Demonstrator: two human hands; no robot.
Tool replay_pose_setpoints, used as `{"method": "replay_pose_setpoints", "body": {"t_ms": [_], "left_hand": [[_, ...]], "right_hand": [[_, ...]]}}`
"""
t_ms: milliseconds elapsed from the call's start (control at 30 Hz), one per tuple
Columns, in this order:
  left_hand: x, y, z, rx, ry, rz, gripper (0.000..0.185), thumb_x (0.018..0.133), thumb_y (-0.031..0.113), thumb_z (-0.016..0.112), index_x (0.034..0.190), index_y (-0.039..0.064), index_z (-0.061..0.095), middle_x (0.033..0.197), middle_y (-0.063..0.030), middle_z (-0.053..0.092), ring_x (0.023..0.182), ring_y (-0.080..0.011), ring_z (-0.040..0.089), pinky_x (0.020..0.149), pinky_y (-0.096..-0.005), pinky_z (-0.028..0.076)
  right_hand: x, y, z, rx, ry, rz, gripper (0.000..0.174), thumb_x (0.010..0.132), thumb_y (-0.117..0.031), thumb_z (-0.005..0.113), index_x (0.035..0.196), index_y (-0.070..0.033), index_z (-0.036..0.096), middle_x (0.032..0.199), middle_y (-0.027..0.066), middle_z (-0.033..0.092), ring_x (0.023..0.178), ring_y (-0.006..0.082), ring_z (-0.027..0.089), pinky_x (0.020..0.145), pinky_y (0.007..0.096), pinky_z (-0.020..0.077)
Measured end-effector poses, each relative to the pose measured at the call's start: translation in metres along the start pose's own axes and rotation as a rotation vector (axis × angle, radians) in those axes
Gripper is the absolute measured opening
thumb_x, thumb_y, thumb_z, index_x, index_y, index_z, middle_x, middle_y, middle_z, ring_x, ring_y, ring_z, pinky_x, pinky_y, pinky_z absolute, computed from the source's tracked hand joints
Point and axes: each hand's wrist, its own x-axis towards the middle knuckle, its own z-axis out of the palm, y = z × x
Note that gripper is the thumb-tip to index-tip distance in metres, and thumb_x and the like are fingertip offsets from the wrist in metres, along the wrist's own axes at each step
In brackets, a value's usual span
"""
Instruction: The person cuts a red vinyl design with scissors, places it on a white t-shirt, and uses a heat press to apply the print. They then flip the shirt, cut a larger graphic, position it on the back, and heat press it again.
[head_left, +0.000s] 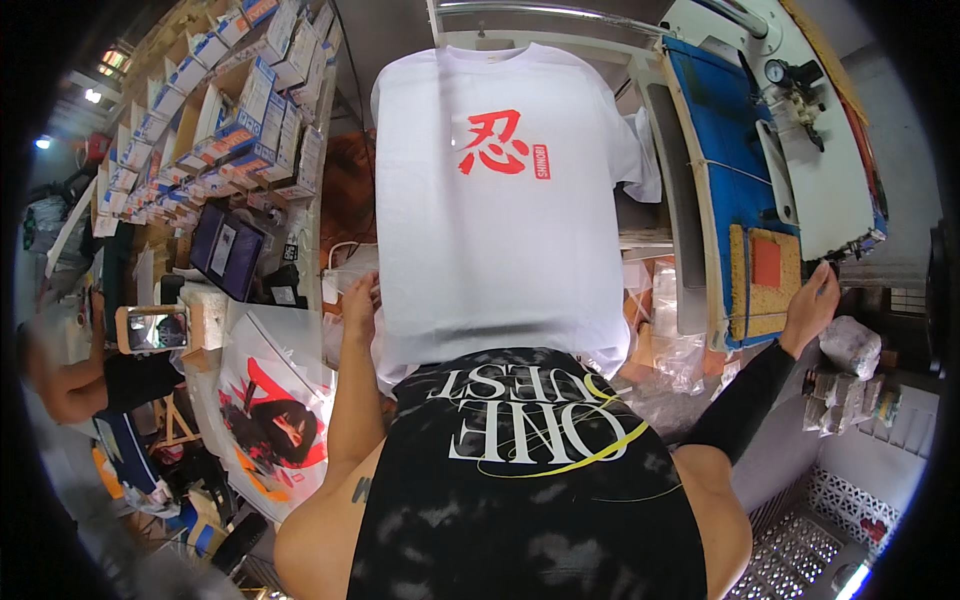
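A white T-shirt (499, 247) lies spread before me, its collar away from me, with a red printed character and small red box on its chest. My left hand (361, 304) is beside the shirt's left edge; whether it touches the cloth I cannot tell. My right hand (812, 306) reaches to the near corner of a white heat-press-like machine (810, 150) with a pressure gauge (775, 71). What its fingers touch there is hidden. Beneath that corner, a yellow pad (787, 319) with an orange patch rests on a blue board (709, 127).
Cardboard boxes (247, 105) fill the left shelf, with a purple device (225, 251) below. A phone (155, 330) stands near a printed film sheet (281, 420). A co-worker's arm (75, 375) shows at the far left. Clear plastic bags (675, 330) lie right of the shirt.
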Motion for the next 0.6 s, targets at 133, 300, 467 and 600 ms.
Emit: {"method": "replay_pose_setpoints", "body": {"t_ms": [133,300,467,600], "left_hand": [[-0.008,-0.074,-0.033,0.288,0.009,-0.123,0.035,0.098,0.024,0.06,0.122,-0.001,0.067,0.107,-0.0074,0.072,0.089,-0.0173,0.068,0.08,-0.0305,0.053],[-0.047,-0.171,-0.071,0.168,0.036,-0.162,0.032,0.094,0.029,0.063,0.114,0.005,0.069,0.094,-0.0039,0.073,0.084,-0.021,0.069,0.073,-0.0351,0.055],[-0.097,-0.256,-0.11,1.688,-0.54,0.401,0.026,0.093,0.032,0.063,0.102,0.009,0.069,0.083,-0.0057,0.071,0.076,-0.0239,0.07,0.062,-0.0395,0.055],[-0.126,-0.292,-0.122,1.308,-0.59,0.167,0.023,0.092,0.028,0.063,0.1,0.007,0.069,0.082,-0.0065,0.07,0.073,-0.0237,0.07,0.06,-0.0397,0.055]], "right_hand": [[0.029,0.037,0.014,-0.199,-0.314,-0.054,0.066,0.105,-0.052,0.043,0.106,0.008,0.069,0.112,0.0293,0.068,0.109,0.0483,0.06,0.097,0.0513,0.0456],[0.031,0.036,0.02,-0.199,-0.285,-0.066,0.067,0.099,-0.056,0.052,0.108,0.008,0.07,0.114,0.0329,0.068,0.114,0.0477,0.061,0.098,0.0499,0.0464],[0.002,-0.016,-0.001,-0.143,-0.302,-0.078,0.061,0.093,-0.054,0.063,0.096,0.006,0.072,0.104,0.0289,0.071,0.107,0.0469,0.064,0.096,0.0504,0.0469],[-0.047,-0.08,-0.007,-0.014,-0.101,-0.25,0.05,0.092,-0.046,0.069,0.093,0.004,0.071,0.096,0.0252,0.071,0.101,0.044,0.063,0.097,0.0502,0.044]]}}
